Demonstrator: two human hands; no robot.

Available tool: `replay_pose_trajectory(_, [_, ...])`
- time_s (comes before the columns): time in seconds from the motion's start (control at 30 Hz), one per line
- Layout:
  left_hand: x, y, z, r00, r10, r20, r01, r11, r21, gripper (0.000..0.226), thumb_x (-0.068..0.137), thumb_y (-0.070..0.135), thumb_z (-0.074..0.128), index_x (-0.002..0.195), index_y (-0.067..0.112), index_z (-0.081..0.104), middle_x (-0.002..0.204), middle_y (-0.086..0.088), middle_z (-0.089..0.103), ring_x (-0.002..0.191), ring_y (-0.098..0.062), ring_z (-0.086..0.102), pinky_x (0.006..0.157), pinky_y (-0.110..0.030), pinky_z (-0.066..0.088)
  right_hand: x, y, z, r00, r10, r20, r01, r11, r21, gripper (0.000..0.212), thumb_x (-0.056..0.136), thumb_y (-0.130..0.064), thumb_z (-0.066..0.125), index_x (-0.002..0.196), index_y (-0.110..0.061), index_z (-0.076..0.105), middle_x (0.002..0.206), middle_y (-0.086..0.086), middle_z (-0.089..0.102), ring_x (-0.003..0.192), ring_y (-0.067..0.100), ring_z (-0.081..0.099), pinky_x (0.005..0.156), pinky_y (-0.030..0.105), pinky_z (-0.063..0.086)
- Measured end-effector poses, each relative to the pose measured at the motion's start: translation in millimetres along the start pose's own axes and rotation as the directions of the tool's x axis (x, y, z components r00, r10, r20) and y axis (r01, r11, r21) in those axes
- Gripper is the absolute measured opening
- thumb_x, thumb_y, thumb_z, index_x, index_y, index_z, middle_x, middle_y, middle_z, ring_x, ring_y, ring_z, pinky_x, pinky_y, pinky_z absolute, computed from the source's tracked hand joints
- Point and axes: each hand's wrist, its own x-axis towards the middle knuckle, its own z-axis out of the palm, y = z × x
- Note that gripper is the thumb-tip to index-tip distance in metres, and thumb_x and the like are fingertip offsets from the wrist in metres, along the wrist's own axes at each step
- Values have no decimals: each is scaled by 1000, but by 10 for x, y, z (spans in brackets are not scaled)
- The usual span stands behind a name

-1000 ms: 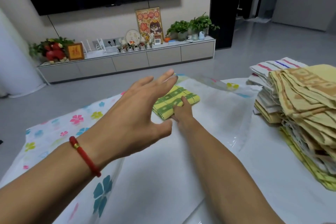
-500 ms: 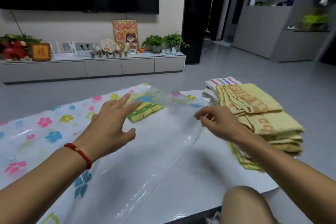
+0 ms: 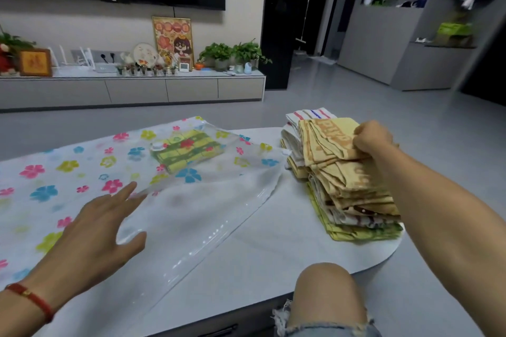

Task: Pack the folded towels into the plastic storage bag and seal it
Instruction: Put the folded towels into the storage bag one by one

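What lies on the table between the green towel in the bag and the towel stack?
In the head view, only the flower-printed bag's clear edge and bare white table separate the green towel from the towel stack.

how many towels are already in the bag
1. A green checked towel lies inside the bag, near its far end. The rest sit in the stack right of the bag, where the right hand grips the top one.

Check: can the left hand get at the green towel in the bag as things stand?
Probably not directly: the left hand rests outside the storage bag, whose film covers the green towel.
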Motion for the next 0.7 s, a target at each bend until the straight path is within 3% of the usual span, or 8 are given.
replay_pose_trajectory(0.07, [70, -36, -28, 1000, 1, 4, -1, 1000, 24, 79, 76, 58, 58, 148, 41, 33, 158, 19, 20, 138, -27, 39, 109, -50, 38, 21, -17, -91, 999, -29, 27, 26, 993, 116, 37, 85, -9, 74, 120, -22, 75, 130, 15, 69, 113, 33, 63, 101, 39, 51])
replay_pose_trajectory(0.13, [135, -52, -70, 1000, 0, 4, 0, 998, 68, 79, 73, 63, 48, 148, 43, 32, 158, 20, 21, 140, -26, 37, 108, -54, 39, 62, -50, -229, 979, -34, 201, -21, 963, 268, 46, 85, -4, 72, 127, -25, 72, 127, 14, 68, 104, 29, 66, 94, 36, 55])
replay_pose_trajectory(0.2, [189, -29, -144, 999, -34, -20, 36, 994, 101, 77, 74, 62, 49, 147, 44, 34, 157, 21, 24, 140, -29, 37, 103, -56, 43, 7, -117, -388, 874, -27, 486, -159, 928, 337, 60, 91, 2, 61, 140, -32, 60, 124, 8, 65, 110, 29, 67, 96, 42, 58])
replay_pose_trajectory(0.27, [195, 2, -225, 994, -105, -33, 109, 975, 192, 71, 78, 59, 52, 145, 46, 34, 158, 16, 27, 137, -32, 40, 98, -53, 48, -136, -181, -520, 777, -64, 626, -216, 908, 360, 63, 93, 3, 52, 143, -33, 58, 122, 8, 65, 101, 28, 69, 85, 41, 62])
replay_pose_trajectory(0.37, [83, -60, -226, 975, -220, 32, 203, 940, 273, 67, 79, 65, 49, 142, 51, 36, 155, 7, 37, 126, -27, 52, 89, -43, 54, -480, -262, -720, 806, -160, 570, -150, 876, 458, 47, 89, -3, 60, 128, -26, 74, 128, 15, 67, 98, 33, 69, 73, 39, 62])
replay_pose_trajectory(0.47, [-48, -124, -207, 968, -210, 137, 189, 971, 148, 69, 81, 58, 56, 145, 45, 36, 153, 11, 39, 128, -24, 51, 95, -43, 51, -1056, -344, -829, 792, -348, 501, -28, 799, 601, 35, 90, -10, 74, 115, -34, 80, 121, 11, 75, 84, 28, 78, 61, 32, 62])
replay_pose_trajectory(0.57, [-32, -91, -363, 983, -144, 114, 135, 987, 82, 74, 82, 51, 61, 148, 35, 33, 151, 7, 44, 127, -25, 52, 99, -45, 48, -1769, -436, -743, 697, -530, 482, 64, 716, 695, 47, 89, -3, 74, 117, -39, 78, 119, 2, 76, 83, 25, 80, 64, 34, 64])
replay_pose_trajectory(0.7, [33, 16, -642, 998, -62, 18, 60, 992, 113, 75, 80, 47, 62, 147, 26, 33, 158, 7, 32, 127, -29, 50, 96, -48, 49, -2506, -711, -389, 504, -633, 588, 145, 733, 665, 49, 90, -2, 73, 120, -40, 77, 125, -13, 73, 100, 13, 77, 74, 21, 61])
